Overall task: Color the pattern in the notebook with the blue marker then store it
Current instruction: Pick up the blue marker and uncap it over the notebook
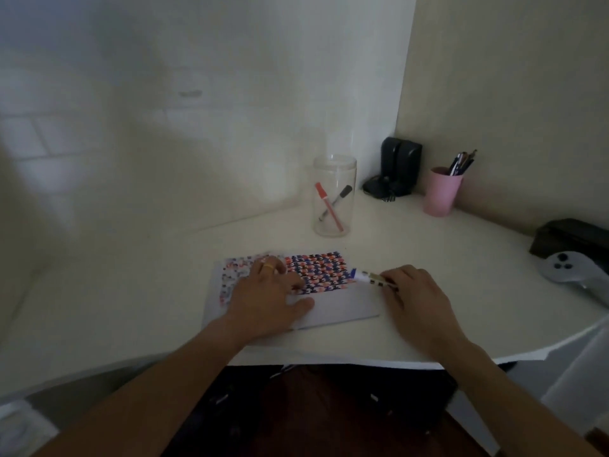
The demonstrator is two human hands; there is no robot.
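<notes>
The open notebook (336, 306) lies flat on the white desk (428, 245), its upper half filled with a red and blue pattern (321, 272). My left hand (267, 291) presses flat on the page, fingers spread over the pattern's left part. My right hand (412, 295) holds the blue marker (365, 277) at the notebook's right edge, its blue tip pointing left and touching the pattern's right border. A clear jar (334, 196) behind the notebook holds a red marker (328, 201) and a black marker (337, 199).
A pink cup (441, 192) of pens stands at the back right, next to black speakers (398, 166). A grey game controller (573, 268) and a black box (570, 235) sit at the right edge. The walls meet in a corner behind.
</notes>
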